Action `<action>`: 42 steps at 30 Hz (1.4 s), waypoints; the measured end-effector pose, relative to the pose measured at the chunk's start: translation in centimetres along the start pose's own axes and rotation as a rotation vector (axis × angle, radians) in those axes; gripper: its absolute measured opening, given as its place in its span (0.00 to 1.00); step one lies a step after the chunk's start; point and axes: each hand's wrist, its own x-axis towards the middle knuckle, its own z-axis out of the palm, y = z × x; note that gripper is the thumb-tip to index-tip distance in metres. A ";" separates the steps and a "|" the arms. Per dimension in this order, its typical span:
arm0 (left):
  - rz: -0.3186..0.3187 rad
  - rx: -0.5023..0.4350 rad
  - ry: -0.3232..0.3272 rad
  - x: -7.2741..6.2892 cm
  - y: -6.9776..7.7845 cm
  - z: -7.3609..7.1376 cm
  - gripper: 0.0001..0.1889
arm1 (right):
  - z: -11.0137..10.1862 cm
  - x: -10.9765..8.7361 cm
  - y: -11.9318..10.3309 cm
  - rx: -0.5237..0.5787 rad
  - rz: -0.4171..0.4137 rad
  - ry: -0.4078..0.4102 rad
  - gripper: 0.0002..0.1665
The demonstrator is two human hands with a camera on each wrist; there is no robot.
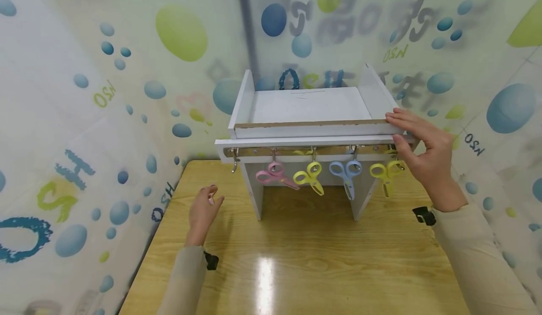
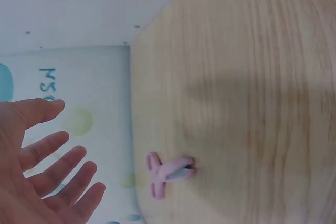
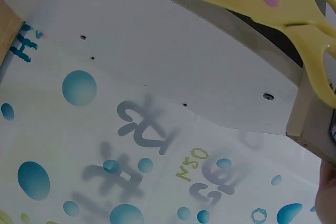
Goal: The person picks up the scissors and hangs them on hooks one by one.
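A white shelf rack (image 1: 313,130) stands on the table, with a metal hook rail (image 1: 292,151) along its front. From its hooks hang pink scissors (image 1: 275,174), yellow scissors (image 1: 310,178), blue scissors (image 1: 346,173) and, at the right, more yellow scissors (image 1: 386,176). My right hand (image 1: 427,152) holds the rack's right front corner, fingers over the top edge and thumb at the front. My left hand (image 1: 205,216) hovers left of the rack, fingers spread and holding nothing. Near it, small pink scissors (image 2: 170,175) lie on the tabletop, mostly hidden by the hand in the head view.
The wooden table (image 1: 305,258) reaches back to walls covered with a printed sheet (image 1: 178,89). A metal hook (image 1: 235,159) juts down at the rail's left end. The rack's side panels (image 1: 252,190) rest on the table.
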 end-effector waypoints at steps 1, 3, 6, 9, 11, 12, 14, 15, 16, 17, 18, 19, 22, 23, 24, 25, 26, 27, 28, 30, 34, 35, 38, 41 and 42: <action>-0.011 0.011 -0.004 0.2 -0.3 0.1 0.26 | 0.0 0.0 0.0 -0.001 0.001 -0.002 0.19; -0.027 0.033 -0.005 0.5 -0.8 0.3 0.27 | 0.0 0.0 0.1 -0.005 0.000 -0.003 0.19; -0.073 0.066 -0.016 1.0 -1.4 0.6 0.28 | 0.0 0.1 0.0 -0.008 -0.004 -0.004 0.20; -0.118 0.100 -0.040 1.4 -2.0 1.0 0.29 | 0.0 0.1 -0.1 -0.005 -0.007 -0.003 0.20; -0.141 0.130 -0.063 1.6 -2.4 1.2 0.31 | 0.0 0.1 -0.1 -0.005 -0.007 -0.002 0.20; -0.154 0.135 -0.078 1.7 -2.6 1.4 0.32 | 0.0 0.1 0.0 -0.004 -0.006 -0.002 0.20; -0.173 0.159 -0.118 1.8 -2.9 1.6 0.37 | 0.0 0.1 0.0 -0.002 -0.004 -0.002 0.19; -0.180 0.168 -0.139 1.9 -3.1 1.8 0.40 | 0.0 0.1 0.1 -0.003 -0.002 -0.003 0.19; -0.186 0.175 -0.161 1.9 -3.2 1.9 0.42 | -0.1 0.0 0.1 -0.003 -0.002 -0.004 0.19; -0.199 0.169 -0.177 1.9 -3.4 2.1 0.44 | -0.1 0.0 0.1 -0.003 -0.002 -0.004 0.19; -0.208 0.167 -0.189 2.0 -3.5 2.2 0.46 | -0.1 0.0 0.1 -0.003 -0.002 -0.005 0.19; -0.214 0.170 -0.195 2.0 -3.6 2.4 0.46 | -0.1 0.0 0.1 -0.005 -0.003 -0.006 0.19; -0.230 0.171 -0.181 2.3 -3.9 2.8 0.44 | -0.1 0.0 0.1 -0.010 -0.005 -0.007 0.19; -0.237 0.174 -0.174 2.4 -4.0 3.0 0.43 | -0.1 0.1 0.0 -0.011 -0.006 -0.007 0.19; -0.241 0.182 -0.166 2.5 -4.1 3.1 0.42 | -0.1 0.1 0.1 -0.013 -0.007 -0.007 0.19; -0.244 0.190 -0.159 2.6 -4.2 3.3 0.39 | -0.1 0.1 0.1 -0.014 -0.008 -0.007 0.19; -0.246 0.198 -0.152 2.7 -4.2 3.4 0.37 | -0.1 0.1 0.1 -0.015 -0.008 -0.009 0.19; -0.250 0.202 -0.146 2.8 -4.2 3.5 0.35 | -0.1 0.1 0.1 -0.017 -0.007 -0.010 0.18; -0.254 0.208 -0.142 2.9 -4.3 3.5 0.32 | -0.1 0.0 0.2 -0.019 -0.007 -0.012 0.18; -0.258 0.207 -0.134 3.0 -4.3 3.6 0.26 | -0.2 0.0 0.2 -0.023 -0.005 -0.015 0.18; -0.229 0.176 -0.138 3.3 -4.6 3.4 0.16 | -0.3 -0.1 0.4 -0.032 0.000 -0.016 0.18; -0.218 0.156 -0.140 3.3 -4.6 3.4 0.14 | -0.3 -0.1 0.4 -0.029 0.001 -0.015 0.17; -0.191 0.087 -0.154 3.1 -5.0 3.2 0.13 | -0.3 -0.1 0.3 -0.025 0.000 -0.015 0.18; -0.174 0.009 -0.169 2.6 -5.2 2.9 0.15 | -0.2 0.0 0.1 -0.020 -0.001 -0.014 0.18; -0.165 -0.006 -0.176 2.5 -5.4 2.8 0.16 | -0.2 0.0 0.1 -0.022 -0.002 -0.014 0.18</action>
